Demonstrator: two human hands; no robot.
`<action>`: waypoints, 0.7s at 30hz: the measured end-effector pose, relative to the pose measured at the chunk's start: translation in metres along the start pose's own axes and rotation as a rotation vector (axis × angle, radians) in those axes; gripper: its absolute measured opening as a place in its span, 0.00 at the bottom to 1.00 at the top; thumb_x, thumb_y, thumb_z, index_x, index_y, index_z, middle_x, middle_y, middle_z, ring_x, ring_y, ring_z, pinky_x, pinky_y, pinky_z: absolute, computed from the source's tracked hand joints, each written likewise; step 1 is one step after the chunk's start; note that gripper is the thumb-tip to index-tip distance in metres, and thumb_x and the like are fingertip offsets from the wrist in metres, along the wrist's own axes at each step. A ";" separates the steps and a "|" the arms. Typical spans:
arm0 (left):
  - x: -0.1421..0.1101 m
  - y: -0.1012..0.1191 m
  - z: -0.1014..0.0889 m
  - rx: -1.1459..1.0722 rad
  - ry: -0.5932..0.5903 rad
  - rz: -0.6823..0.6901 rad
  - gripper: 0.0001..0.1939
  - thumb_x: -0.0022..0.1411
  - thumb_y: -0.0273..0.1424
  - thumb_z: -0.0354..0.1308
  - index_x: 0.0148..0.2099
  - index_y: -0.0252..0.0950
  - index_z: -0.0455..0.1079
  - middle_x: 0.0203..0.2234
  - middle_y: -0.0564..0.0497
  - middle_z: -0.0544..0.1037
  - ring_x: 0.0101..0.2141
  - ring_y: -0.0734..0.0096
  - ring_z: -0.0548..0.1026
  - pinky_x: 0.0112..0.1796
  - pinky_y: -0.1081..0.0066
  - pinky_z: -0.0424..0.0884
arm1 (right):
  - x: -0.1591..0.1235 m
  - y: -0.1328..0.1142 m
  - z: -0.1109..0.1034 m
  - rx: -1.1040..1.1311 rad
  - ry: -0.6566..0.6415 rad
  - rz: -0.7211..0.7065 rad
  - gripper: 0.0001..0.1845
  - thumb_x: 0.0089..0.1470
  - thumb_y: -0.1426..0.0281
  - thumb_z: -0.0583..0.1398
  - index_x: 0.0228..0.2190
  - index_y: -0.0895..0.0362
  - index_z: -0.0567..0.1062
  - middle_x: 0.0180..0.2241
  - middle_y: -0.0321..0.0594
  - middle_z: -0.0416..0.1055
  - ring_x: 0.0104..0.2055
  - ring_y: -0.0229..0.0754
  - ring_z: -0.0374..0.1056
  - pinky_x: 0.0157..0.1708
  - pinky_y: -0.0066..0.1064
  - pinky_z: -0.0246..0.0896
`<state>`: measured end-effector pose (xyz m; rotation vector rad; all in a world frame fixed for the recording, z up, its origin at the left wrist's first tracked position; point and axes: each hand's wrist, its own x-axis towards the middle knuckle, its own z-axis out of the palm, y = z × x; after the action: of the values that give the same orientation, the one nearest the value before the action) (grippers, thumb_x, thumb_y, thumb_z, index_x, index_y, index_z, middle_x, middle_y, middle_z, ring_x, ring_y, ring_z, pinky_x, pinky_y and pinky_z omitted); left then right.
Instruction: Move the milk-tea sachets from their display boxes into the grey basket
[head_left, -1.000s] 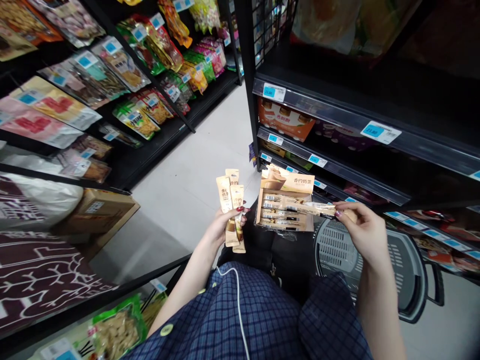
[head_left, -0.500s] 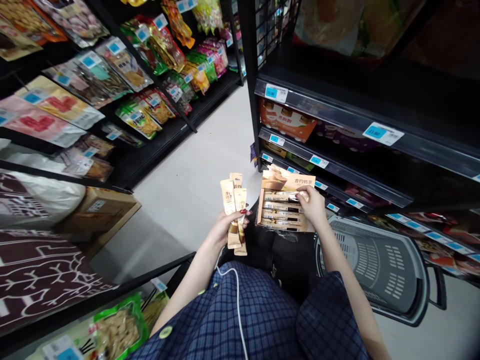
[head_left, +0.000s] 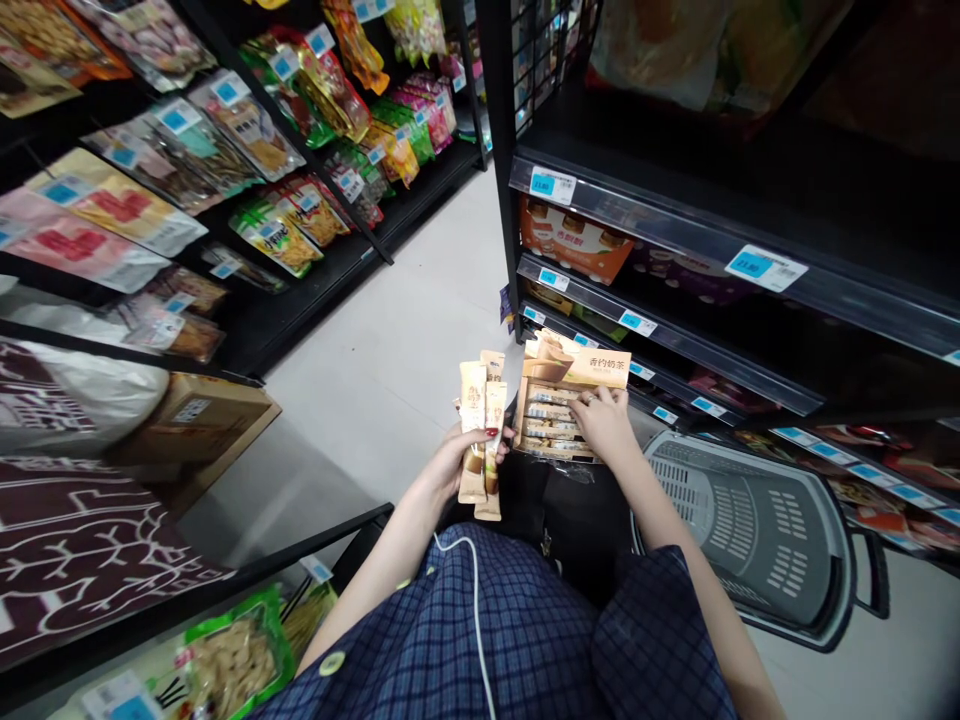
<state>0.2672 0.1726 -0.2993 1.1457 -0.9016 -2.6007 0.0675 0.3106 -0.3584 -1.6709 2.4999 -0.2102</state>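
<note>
Several slim beige milk tea sachets (head_left: 472,385), bunched roughly upright, are gripped in my left hand (head_left: 454,458), its thumb lying across them. Just to the right sits an open cardboard box (head_left: 521,420) with a raised printed flap, more of the same sachets (head_left: 553,412) stacked in rows inside. Over the right part of these rows is my right hand (head_left: 604,420), fingers bent and closed down against the sachets. The fingertips are partly hidden, so what they pinch cannot be made out. The box rests about at my dark-clothed knees.
A grey shopping basket (head_left: 750,520) stands on the floor at right. Black shelves with price tags (head_left: 553,186) and boxed drinks (head_left: 574,243) rise at right. Snack bags (head_left: 277,235) hang at left, above a cardboard carton (head_left: 195,425). A white cable (head_left: 475,600) runs down my shirt.
My left hand has shifted slightly right with its sachets, closer to the box. My right hand has moved left and down from the flap edge onto the sachet rows.
</note>
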 end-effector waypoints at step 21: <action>-0.003 -0.005 0.015 -0.034 -0.287 -0.214 0.18 0.48 0.27 0.63 0.44 0.32 0.70 0.34 0.42 0.79 0.32 0.54 0.78 0.34 0.56 0.76 | -0.019 -0.036 -0.088 1.673 0.130 0.206 0.17 0.49 0.55 0.62 0.30 0.53 0.63 0.27 0.33 0.69 0.17 0.33 0.64 0.16 0.28 0.61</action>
<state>0.2590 0.1847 -0.2920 0.9201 -0.8198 -2.9987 0.0913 0.3183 -0.2647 -0.6052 1.3892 -1.7245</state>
